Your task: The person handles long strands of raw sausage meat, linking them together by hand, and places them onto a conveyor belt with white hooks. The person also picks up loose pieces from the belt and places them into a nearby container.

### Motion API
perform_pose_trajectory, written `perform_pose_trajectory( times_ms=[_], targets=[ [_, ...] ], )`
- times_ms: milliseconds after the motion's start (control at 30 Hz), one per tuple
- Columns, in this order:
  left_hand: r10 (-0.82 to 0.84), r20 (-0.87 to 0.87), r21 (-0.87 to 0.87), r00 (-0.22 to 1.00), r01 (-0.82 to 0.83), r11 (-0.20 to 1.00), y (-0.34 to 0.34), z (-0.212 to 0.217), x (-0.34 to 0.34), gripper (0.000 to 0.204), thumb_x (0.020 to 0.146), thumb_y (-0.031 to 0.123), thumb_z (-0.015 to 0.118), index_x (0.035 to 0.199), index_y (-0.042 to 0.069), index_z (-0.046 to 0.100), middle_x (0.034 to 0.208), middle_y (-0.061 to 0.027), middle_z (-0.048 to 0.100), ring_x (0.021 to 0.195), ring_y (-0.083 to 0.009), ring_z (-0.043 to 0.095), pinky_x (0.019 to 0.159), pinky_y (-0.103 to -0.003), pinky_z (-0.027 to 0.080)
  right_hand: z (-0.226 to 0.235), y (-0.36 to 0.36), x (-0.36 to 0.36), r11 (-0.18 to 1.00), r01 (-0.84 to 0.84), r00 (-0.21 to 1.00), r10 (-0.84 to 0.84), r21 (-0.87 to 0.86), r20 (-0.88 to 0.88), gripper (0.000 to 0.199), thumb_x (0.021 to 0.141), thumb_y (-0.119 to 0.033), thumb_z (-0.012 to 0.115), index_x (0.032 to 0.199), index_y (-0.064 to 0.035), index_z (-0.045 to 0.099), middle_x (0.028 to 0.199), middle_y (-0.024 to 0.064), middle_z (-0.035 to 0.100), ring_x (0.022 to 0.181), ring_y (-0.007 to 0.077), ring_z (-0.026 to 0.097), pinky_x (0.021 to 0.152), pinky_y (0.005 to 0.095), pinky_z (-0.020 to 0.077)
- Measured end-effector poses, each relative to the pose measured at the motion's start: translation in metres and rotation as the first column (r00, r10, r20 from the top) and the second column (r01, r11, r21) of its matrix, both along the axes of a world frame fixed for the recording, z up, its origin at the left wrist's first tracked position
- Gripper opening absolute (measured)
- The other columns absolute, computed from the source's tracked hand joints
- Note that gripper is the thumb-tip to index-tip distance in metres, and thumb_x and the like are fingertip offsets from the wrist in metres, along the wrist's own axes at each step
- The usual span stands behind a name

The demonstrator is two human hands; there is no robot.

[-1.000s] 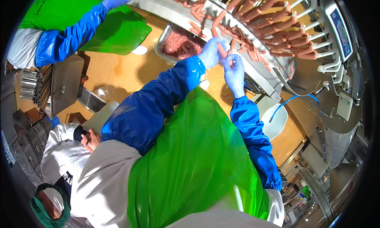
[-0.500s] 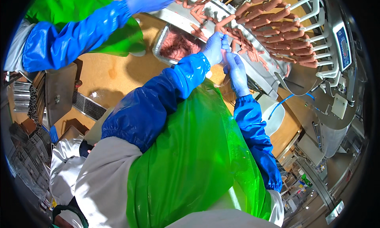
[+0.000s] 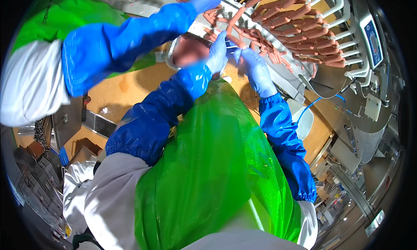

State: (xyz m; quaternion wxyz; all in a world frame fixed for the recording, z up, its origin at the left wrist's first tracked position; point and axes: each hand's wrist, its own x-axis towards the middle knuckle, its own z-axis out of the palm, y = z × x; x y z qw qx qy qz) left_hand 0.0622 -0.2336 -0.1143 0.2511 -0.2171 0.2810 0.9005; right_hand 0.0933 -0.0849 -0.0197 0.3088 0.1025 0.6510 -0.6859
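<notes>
Compared with half a second ago, our left hand [image 3: 218, 54] has drawn away leftward from our right hand [image 3: 257, 72], and a co-worker's hand [image 3: 207, 0] has reached farther right. Nearest us hangs our green apron [image 3: 191, 163]. Beyond it, the sausage [image 3: 236, 41] lies between our two hands, its lower end at our right fingertips; those fingers are bent, but blur and overlap mean we cannot tell whether either hand grips. We would judge that a light, even hold near the ends spares the skin best. Our left forearm partly covers the tub [image 3: 170, 55] of pink meat [image 3: 187, 52]. Past our hands, loose sausages [image 3: 273, 54] crowd the metal table [image 3: 292, 84], and the co-worker's blue sleeve [image 3: 130, 38] cuts across on the left, limiting room there. Farther right, hanging sausages [image 3: 306, 33] bunch on white hooks [image 3: 349, 44] beside a small screen [image 3: 372, 38].
</notes>
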Motion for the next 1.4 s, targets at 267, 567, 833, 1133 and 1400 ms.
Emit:
perform_pose_trajectory(
  times_ms=[267, 567, 833, 1133, 1400],
  targets=[
    [-0.163, -0.577, -0.669, 0.800, -0.349, 0.656, 0.027, 0.038, 0.025, 0.041, 0.105, 0.037, 0.041, 0.107, -0.002, 0.055, 0.090, -0.0182, 0.060, 0.082, -0.0296, 0.057, 0.077, -0.039, 0.047, -0.026, -0.024, -0.016, 0.907, 0.365, 0.931, -0.360, -0.209, 0.061, 0.029, 0.098, -0.022, 0.052, 0.114, -0.0017, 0.064, 0.105, 0.0059, 0.065, 0.100, 0.0165, 0.058, 0.088, 0.0306, 0.0458],
    [-0.532, -0.561, -0.802, 0.635, -0.255, 0.541, 0.017, 0.022, 0.025, 0.026, 0.101, 0.019, 0.043, 0.110, -0.002, 0.054, 0.099, -0.0220, 0.061, 0.088, -0.0313, 0.061, 0.075, -0.041, 0.049, -0.041, -0.025, -0.030, 0.937, 0.345, 0.905, -0.317, 0.054, -0.283, 0.026, 0.095, -0.018, 0.045, 0.084, 0.0005, 0.060, 0.090, 0.0118, 0.063, 0.084, 0.0203, 0.058, 0.082, 0.0329, 0.0458],
    [-0.419, -0.602, -0.650, 0.679, -0.113, 0.752, 0.003, -0.011, 0.020, 0.035, 0.099, 0.033, 0.049, 0.102, 0.000, 0.062, 0.088, -0.0086, 0.066, 0.084, -0.0160, 0.058, 0.079, -0.035, 0.048, -0.006, -0.037, -0.030, 0.966, 0.259, 0.939, -0.245, 0.027, -0.241, 0.026, 0.097, -0.019, 0.047, 0.081, -0.0015, 0.059, 0.073, 0.0007, 0.054, 0.065, 0.0089, 0.047, 0.060, 0.0248, 0.0380],
    [-0.692, -0.531, -0.839, 0.489, -0.190, 0.510, -0.022, -0.044, 0.006, 0.030, 0.099, 0.022, 0.048, 0.112, -0.003, 0.060, 0.113, -0.0142, 0.060, 0.109, -0.0220, 0.056, 0.095, -0.038, 0.044, 0.043, -0.025, -0.041, 0.987, 0.003, 0.898, 0.069, 0.163, -0.434, 0.034, 0.096, -0.028, 0.050, 0.080, -0.0001, 0.060, 0.071, 0.0018, 0.056, 0.066, 0.0111, 0.050, 0.063, 0.0291, 0.0430],
    [-0.436, -0.841, -0.522, 0.320, -0.689, 0.502, 0.086, 0.086, -0.111, 0.030, 0.098, 0.012, 0.045, 0.123, 0.000, 0.055, 0.105, -0.0107, 0.060, 0.104, -0.0211, 0.057, 0.091, -0.033, 0.047, 0.127, -0.010, -0.093, 0.932, -0.152, 0.713, 0.335, 0.330, -0.616, 0.035, 0.100, -0.029, 0.044, 0.083, -0.0015, 0.059, 0.070, 0.0024, 0.053, 0.070, 0.0130, 0.050, 0.069, 0.0286, 0.0430]
  ],
)
